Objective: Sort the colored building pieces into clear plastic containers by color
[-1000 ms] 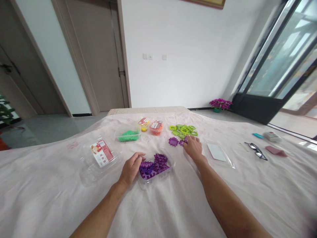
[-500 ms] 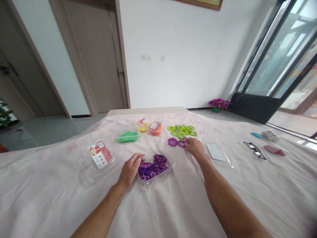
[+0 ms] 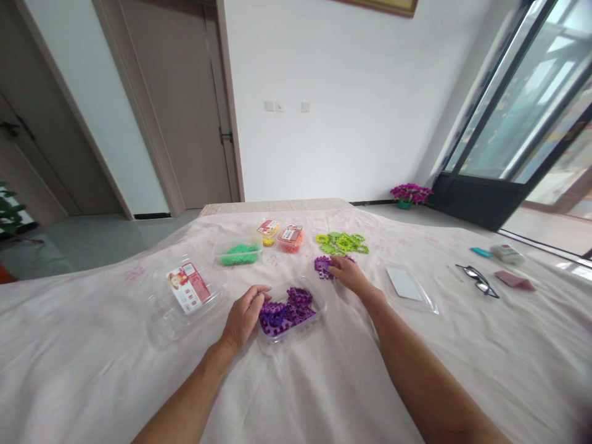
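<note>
My left hand curls round the left rim of a clear plastic tray that holds several purple interlocking pieces. My right hand reaches across the pale cloth to loose purple pieces lying just beyond the tray, fingers closed over them. Behind these lies a heap of yellow-green pieces.
A clear lid with a red label lies to the left. Further back stand a tub of green pieces, a yellow tub and an orange tub. To the right are another clear lid, black glasses and small items.
My right hand has slid left from the right-hand purple pieces onto the left ones and drawn them together. My left hand has stayed on the tray.
</note>
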`<action>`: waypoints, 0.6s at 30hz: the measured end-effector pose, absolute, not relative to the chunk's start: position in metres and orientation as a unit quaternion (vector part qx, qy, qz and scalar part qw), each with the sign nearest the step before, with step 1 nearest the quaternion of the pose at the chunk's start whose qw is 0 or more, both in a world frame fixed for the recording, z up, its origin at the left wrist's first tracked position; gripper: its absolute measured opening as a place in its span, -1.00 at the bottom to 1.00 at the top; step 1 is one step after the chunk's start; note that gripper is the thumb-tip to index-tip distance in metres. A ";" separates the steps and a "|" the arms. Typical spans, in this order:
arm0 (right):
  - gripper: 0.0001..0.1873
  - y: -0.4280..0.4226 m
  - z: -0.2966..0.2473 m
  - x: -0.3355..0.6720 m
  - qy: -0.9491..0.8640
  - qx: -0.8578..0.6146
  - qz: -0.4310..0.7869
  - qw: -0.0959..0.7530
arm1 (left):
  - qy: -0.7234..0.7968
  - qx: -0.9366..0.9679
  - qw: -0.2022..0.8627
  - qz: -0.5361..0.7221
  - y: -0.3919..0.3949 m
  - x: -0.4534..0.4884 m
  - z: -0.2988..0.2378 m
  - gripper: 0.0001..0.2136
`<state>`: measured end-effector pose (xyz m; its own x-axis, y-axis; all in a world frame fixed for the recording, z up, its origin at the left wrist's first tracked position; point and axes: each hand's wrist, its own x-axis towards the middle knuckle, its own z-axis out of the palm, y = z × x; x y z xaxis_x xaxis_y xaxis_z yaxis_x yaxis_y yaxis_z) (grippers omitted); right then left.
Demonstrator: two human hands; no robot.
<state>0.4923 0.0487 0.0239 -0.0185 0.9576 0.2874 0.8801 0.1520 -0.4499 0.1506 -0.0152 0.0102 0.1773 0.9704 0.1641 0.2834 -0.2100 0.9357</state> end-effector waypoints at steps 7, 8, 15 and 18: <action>-0.44 0.046 0.016 0.483 -0.723 -0.671 0.016 0.162 | 0.483 0.650 0.404 0.425 -0.016 0.151 0.011 -0.66; -0.44 0.045 0.016 0.481 -0.719 -0.677 0.013 0.157 | 0.483 0.651 0.404 0.425 -0.016 0.151 0.011 -0.66; -0.46 0.043 0.015 0.478 -0.694 -0.707 -0.001 0.138 | 0.477 0.652 0.405 0.429 -0.015 0.151 0.009 -0.67; -0.43 0.042 0.016 0.478 -0.686 -0.713 0.005 0.145 | 0.477 0.650 0.408 0.429 -0.014 0.151 0.007 -0.67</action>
<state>0.4777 0.0421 0.0165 0.0600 0.9797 0.1915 0.9765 -0.0178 -0.2146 0.1505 -0.0142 0.0074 0.1779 0.9696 0.1682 0.2705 -0.2125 0.9390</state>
